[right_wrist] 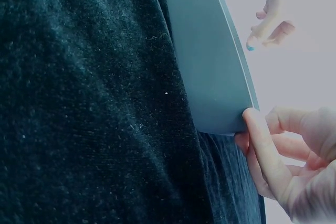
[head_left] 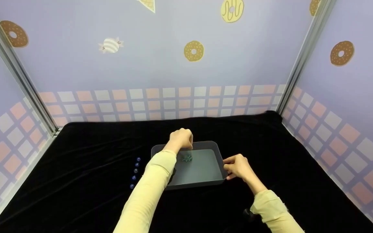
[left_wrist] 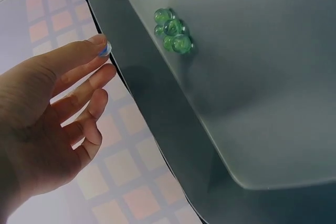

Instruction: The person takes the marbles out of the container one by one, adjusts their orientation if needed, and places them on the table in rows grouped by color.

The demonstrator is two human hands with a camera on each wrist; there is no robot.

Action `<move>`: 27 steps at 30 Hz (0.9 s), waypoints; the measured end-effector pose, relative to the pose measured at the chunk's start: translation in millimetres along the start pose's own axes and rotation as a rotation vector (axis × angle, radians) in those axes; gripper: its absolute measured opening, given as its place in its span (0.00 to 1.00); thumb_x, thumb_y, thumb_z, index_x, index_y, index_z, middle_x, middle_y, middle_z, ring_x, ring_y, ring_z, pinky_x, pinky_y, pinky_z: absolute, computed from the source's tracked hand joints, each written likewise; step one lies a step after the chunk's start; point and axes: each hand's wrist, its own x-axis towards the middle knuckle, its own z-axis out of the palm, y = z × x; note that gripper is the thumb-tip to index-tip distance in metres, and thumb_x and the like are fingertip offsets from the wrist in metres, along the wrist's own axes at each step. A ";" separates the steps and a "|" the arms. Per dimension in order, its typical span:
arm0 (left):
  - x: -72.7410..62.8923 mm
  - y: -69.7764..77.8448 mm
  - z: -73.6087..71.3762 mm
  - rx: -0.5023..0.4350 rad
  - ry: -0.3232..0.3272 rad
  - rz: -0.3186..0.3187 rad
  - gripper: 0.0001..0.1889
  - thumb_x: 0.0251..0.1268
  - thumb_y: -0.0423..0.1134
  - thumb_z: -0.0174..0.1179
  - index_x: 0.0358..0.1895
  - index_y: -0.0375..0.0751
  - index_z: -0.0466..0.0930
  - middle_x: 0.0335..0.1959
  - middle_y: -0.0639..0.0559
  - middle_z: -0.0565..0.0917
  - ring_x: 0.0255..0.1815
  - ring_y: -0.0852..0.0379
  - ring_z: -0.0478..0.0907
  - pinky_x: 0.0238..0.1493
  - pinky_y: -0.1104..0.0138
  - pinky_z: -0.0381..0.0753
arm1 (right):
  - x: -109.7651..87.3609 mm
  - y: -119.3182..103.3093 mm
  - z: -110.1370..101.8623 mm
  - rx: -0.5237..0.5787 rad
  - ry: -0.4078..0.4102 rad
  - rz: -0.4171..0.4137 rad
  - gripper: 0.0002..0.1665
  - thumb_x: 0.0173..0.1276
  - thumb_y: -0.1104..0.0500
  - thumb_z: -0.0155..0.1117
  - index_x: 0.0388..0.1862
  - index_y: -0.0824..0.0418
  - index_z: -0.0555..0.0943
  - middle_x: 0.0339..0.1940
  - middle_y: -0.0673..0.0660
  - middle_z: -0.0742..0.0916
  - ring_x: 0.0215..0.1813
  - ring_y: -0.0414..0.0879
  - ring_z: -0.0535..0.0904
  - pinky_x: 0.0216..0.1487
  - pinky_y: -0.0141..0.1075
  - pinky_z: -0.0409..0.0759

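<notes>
Blue-tinted round glass marble (left_wrist: 105, 50), pinched by the left hand (left_wrist: 39, 116) at upper left of the left-wrist view, I'd release low and gently while the right hand (head_left: 238, 166) grips the grey rectangular plastic tray (head_left: 201, 166) by its rim.

1. We see the left hand (left_wrist: 37, 129) pinching a small blue-and-clear ball (left_wrist: 107, 50) near the grey tray (left_wrist: 160, 103).
2. We find green glassy balls (left_wrist: 181, 43) clustered inside it.
3. We spot a pink-checked wall (left_wrist: 121, 169) behind.
</notes>
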 end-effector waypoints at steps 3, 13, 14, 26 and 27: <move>-2.9 -4.3 -1.7 -0.034 0.017 0.007 0.04 0.51 0.39 0.73 0.27 0.47 0.86 0.35 0.52 0.87 0.36 0.52 0.81 0.43 0.56 0.83 | 0.2 0.5 0.0 0.002 -0.004 0.000 0.19 0.58 0.73 0.61 0.48 0.72 0.85 0.21 0.57 0.83 0.21 0.43 0.80 0.22 0.35 0.85; -14.4 -21.3 -1.1 -0.120 0.128 0.049 0.06 0.53 0.42 0.73 0.29 0.48 0.85 0.34 0.52 0.87 0.35 0.53 0.81 0.42 0.56 0.83 | -1.0 0.4 -1.9 -0.011 -0.001 -0.001 0.20 0.57 0.73 0.59 0.49 0.72 0.85 0.21 0.58 0.83 0.22 0.44 0.81 0.22 0.35 0.85; -16.0 -22.7 -1.3 -0.129 0.139 0.049 0.06 0.54 0.42 0.73 0.29 0.48 0.85 0.34 0.52 0.87 0.35 0.53 0.81 0.42 0.57 0.83 | -1.1 0.3 -1.8 -0.011 -0.002 -0.001 0.20 0.56 0.73 0.59 0.50 0.72 0.85 0.21 0.58 0.84 0.23 0.45 0.81 0.22 0.35 0.85; -39.5 -39.1 -3.1 -0.231 0.251 0.050 0.06 0.55 0.45 0.73 0.32 0.50 0.86 0.38 0.53 0.84 0.39 0.54 0.79 0.44 0.58 0.81 | -2.0 0.9 -0.9 0.009 -0.006 0.000 0.19 0.58 0.73 0.61 0.49 0.72 0.85 0.23 0.60 0.85 0.22 0.44 0.81 0.22 0.35 0.85; -42.1 -41.2 -3.0 -0.247 0.263 0.045 0.06 0.55 0.45 0.73 0.32 0.50 0.86 0.38 0.53 0.84 0.39 0.55 0.79 0.43 0.58 0.81 | -2.1 1.0 -1.0 0.009 -0.006 -0.001 0.19 0.58 0.73 0.60 0.49 0.72 0.85 0.23 0.60 0.85 0.22 0.44 0.81 0.22 0.35 0.85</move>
